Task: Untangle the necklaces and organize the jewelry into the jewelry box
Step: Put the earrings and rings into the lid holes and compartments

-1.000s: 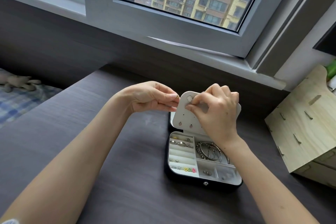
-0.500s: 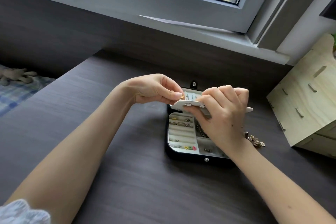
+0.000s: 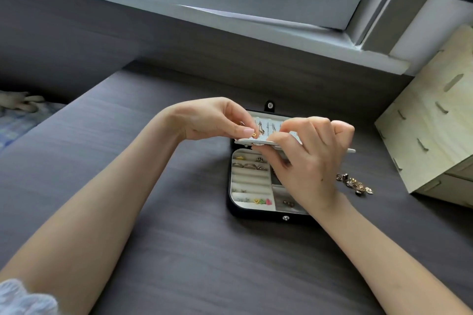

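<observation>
Gripping a thin, flat white earring panel [image 3: 245,140], the right hand [image 3: 307,166] holds it level above the far half of the jewelry box [image 3: 256,212], nearly edge-on to the camera. The left hand [image 3: 212,120] pinches a small gold stud [image 3: 253,134] between thumb and forefinger at the panel's left end.

Box: black shell with rounded corners, metal snap at front, pale padded lining. It sits open toward the far edge of the desk [image 3: 153,238]. The left compartment has soft rolled ridges with rings [image 3: 249,166] tucked in and coloured studs [image 3: 262,201] along the near row.

Desk: dark, matte wood grain. A loose heap of gold-toned jewelry [image 3: 354,184] lies just right of the box, near a pale plywood organiser [image 3: 430,135] at the right edge.
</observation>
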Tool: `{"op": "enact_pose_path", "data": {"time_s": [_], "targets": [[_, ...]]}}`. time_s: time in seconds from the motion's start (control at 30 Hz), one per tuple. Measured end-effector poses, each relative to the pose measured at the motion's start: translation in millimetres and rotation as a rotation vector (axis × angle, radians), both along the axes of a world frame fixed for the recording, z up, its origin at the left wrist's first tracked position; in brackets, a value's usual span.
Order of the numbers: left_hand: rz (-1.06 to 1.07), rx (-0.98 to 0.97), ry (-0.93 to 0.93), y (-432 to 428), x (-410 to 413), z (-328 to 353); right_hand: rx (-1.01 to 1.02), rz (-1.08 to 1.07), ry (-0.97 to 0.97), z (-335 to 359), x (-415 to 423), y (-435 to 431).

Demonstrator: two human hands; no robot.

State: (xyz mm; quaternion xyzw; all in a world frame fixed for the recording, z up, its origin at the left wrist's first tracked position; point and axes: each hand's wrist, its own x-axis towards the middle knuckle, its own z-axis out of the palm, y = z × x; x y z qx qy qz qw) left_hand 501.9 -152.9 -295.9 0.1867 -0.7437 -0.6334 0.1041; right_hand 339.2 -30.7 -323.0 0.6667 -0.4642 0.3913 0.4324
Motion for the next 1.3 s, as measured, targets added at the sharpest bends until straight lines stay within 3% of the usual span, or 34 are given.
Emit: {"op": "enact_pose_path", "data": {"time_s": [0.73, 0.97, 1.2, 1.3], "targets": [[-0.035, -0.012, 0.004, 1.5, -0.3, 1.6, 0.017, -0.012, -0.042, -0.1, -0.9, -0.4], [-0.021, -0.216, -0.034, 8.3, 3.5, 19.4, 0.021, 0.013, -0.043, -0.5, -0.2, 0.6], [0.005, -0.535, -0.196, 13.4, 3.3, 33.6, 0.019, -0.008, -0.006, -1.0, 2.3, 1.6], [-0.013, -0.540, -0.232, 16.6, 1.4, 35.5, 0.020, -0.011, 0.003, -1.0, 2.6, 1.9]]}}
